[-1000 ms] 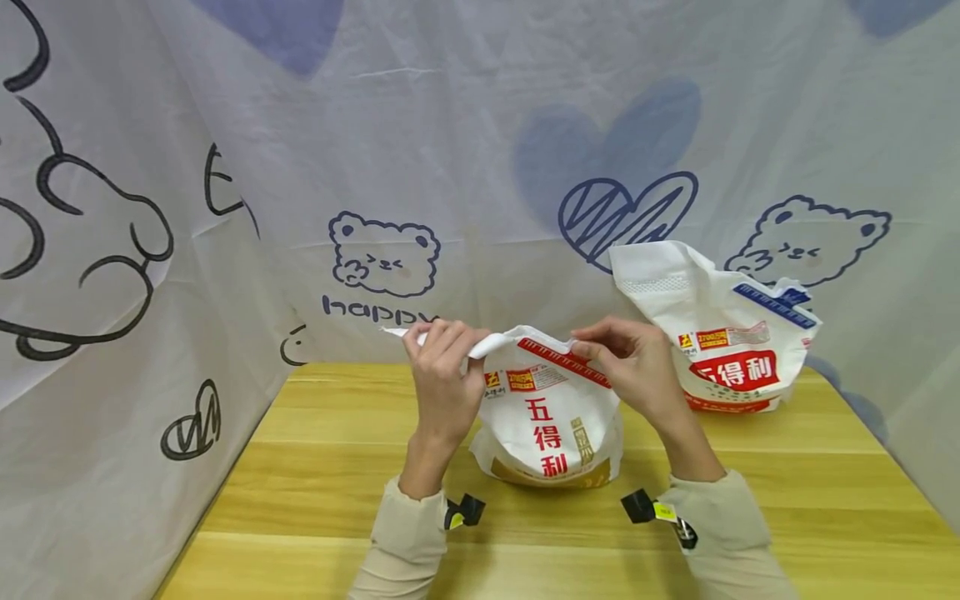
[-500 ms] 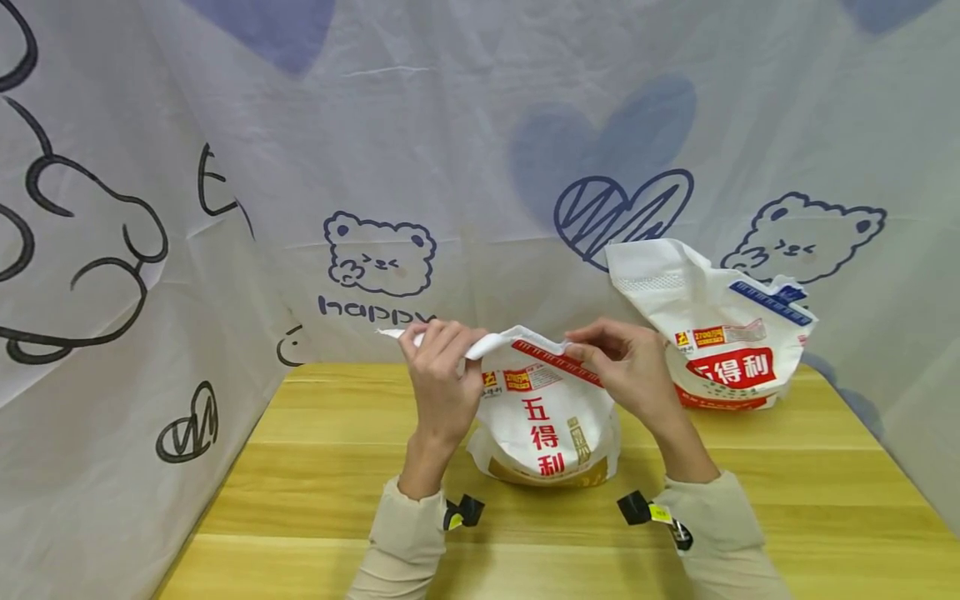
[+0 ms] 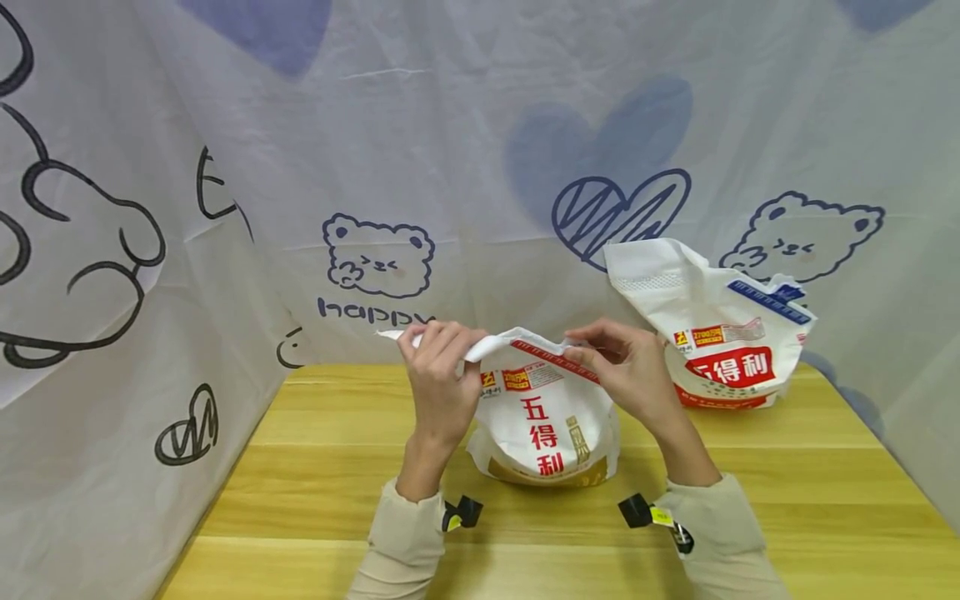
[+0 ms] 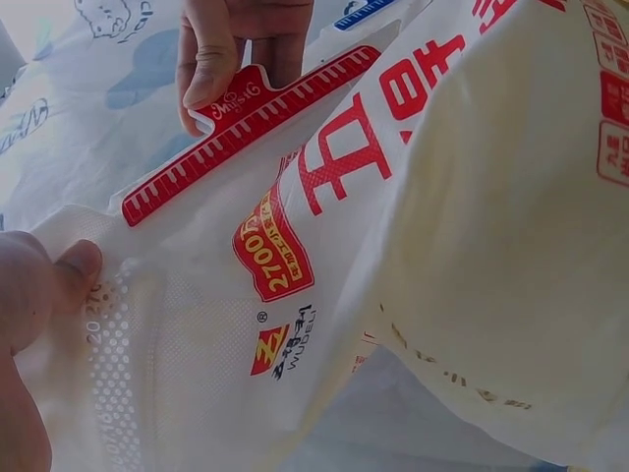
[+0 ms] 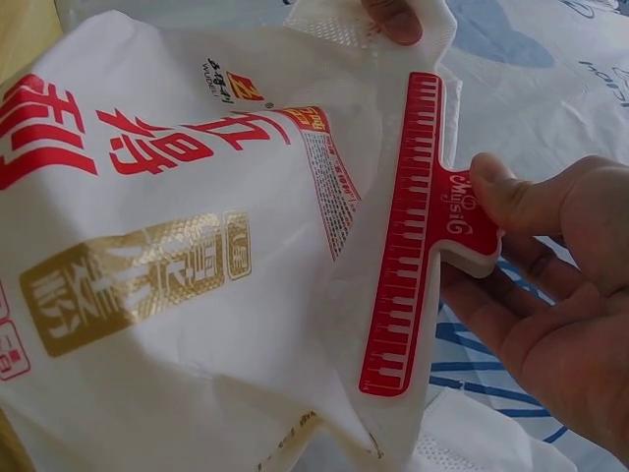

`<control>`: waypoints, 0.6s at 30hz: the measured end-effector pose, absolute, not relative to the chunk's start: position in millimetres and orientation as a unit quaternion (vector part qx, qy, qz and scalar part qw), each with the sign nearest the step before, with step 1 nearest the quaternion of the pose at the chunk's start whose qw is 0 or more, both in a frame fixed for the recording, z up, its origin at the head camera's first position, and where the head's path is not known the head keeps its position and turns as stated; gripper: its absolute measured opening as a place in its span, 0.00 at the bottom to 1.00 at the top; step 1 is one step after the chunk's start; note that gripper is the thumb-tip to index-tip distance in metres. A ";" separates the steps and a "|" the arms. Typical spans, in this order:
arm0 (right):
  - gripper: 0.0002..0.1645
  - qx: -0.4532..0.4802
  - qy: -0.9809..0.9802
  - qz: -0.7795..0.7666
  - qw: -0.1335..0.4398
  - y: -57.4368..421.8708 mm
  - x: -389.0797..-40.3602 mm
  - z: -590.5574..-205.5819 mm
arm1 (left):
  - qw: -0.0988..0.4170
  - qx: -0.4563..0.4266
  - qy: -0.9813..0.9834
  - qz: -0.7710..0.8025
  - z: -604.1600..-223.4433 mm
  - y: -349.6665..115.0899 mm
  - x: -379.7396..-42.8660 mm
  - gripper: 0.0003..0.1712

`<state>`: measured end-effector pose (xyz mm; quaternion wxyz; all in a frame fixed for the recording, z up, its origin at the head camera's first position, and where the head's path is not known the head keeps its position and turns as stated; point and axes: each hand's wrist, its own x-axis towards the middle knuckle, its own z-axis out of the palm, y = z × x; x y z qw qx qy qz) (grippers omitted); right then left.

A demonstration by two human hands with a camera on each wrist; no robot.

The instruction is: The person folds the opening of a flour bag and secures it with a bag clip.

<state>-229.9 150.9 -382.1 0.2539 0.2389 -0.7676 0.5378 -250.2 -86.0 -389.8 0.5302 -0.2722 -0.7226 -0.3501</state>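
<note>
A white flour bag (image 3: 543, 429) with red characters and a gold base stands upright on the table. Across its folded top lies a red clip (image 5: 403, 236) printed with piano keys and the word "Music". My right hand (image 3: 633, 367) pinches the clip's handle between thumb and fingers, plainly seen in the right wrist view. At the left end of the bag's top, my left hand (image 3: 442, 367) grips the white edge with curled fingers; its thumb (image 4: 77, 270) presses on the bag in the left wrist view. The bag's back is hidden.
Behind and to the right stands a second flour bag (image 3: 731, 367), its top held by a blue piano-key clip (image 3: 772, 300). A printed curtain (image 3: 480, 167) hangs behind the wooden table (image 3: 322, 483) and down both sides.
The head view has shifted very slightly. Both hands keep their holds on the bag and the clip, with no other visible change.
</note>
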 end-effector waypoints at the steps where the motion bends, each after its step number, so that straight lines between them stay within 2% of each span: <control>1: 0.10 0.238 -0.767 0.539 0.252 151.1 -229.3 -382.2 | 0.530 -0.272 -0.724 -0.349 -389.9 -86.0 -249.8 0.14; 18: 0.15 0.217 -0.771 0.548 0.242 152.8 -225.9 -389.0 | 0.517 -0.275 -0.737 -0.338 -389.9 -88.2 -248.5 0.13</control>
